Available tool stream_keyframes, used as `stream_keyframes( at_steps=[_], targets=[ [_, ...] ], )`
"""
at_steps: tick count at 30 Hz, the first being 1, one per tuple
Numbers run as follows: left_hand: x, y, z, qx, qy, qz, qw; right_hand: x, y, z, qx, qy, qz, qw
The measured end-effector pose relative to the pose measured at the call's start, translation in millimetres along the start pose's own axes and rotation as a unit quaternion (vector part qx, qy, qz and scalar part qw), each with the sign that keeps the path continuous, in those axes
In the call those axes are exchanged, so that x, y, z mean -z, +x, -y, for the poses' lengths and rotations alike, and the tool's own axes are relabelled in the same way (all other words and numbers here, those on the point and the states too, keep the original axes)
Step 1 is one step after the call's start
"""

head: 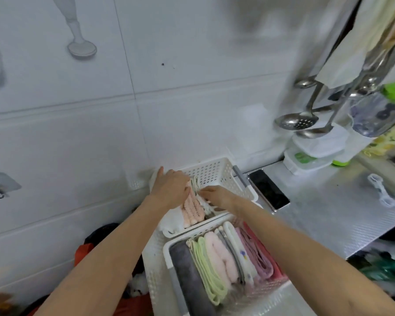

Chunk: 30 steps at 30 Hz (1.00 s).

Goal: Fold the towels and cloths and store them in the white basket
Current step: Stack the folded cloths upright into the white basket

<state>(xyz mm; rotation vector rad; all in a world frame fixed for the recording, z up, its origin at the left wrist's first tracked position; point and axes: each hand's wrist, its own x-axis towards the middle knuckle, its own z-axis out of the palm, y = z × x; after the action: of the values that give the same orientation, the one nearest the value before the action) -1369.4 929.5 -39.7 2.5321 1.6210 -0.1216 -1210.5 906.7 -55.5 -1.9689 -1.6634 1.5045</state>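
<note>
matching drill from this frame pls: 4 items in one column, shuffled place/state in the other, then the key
Items:
1. phone
2. slotted ladle
3. grey towel
4. pink ribbed cloth

Places/states:
A. hangs by the wall tiles, right of the baskets
B. folded, at the left end of the near basket
C. lies flat on the steel counter, right of the far basket
D. in the far basket, under the left hand, with the right hand beside it

Pairs: 1-C, 2-A, 3-B, 4-D

Perforated white plastic basket (217, 171), fluffy cloth towels (193, 209), embossed shiny metal counter (328, 215)
</note>
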Motion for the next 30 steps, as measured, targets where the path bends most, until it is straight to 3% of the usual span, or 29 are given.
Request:
stream_keyframes(
  at_steps=[8,12,17,22,30],
  targets=[
    [62.4,-5.6,-97.9,-0.087,0.001,-0.028,0.996,73.8,-110.3,-50.7,0.105,-0.212,-0.122,0.964],
    [73.8,-3.2,-215.6,-0.191,0.024,-0.033,0.981,133.9,-194.6,-141.7,0.037,-0.239,-0.205,0.948],
    [50.4,-21.4,-433.2,-0.322,0.04,0.007,0.946,190.3,-342.4,-316.8,-0.095,-0.234,-0.294,0.922],
    [6.6,-71.6,-661.5,-0.465,0.066,0.037,0.882,211.0,-512.5,-483.0,-0.239,-0.18,-0.377,0.877],
    [-44.9,-181.1,-954.8,-0.666,0.122,0.065,0.733,177.2,-734.8,-674.2,-0.443,-0.002,-0.501,0.744]
  ],
)
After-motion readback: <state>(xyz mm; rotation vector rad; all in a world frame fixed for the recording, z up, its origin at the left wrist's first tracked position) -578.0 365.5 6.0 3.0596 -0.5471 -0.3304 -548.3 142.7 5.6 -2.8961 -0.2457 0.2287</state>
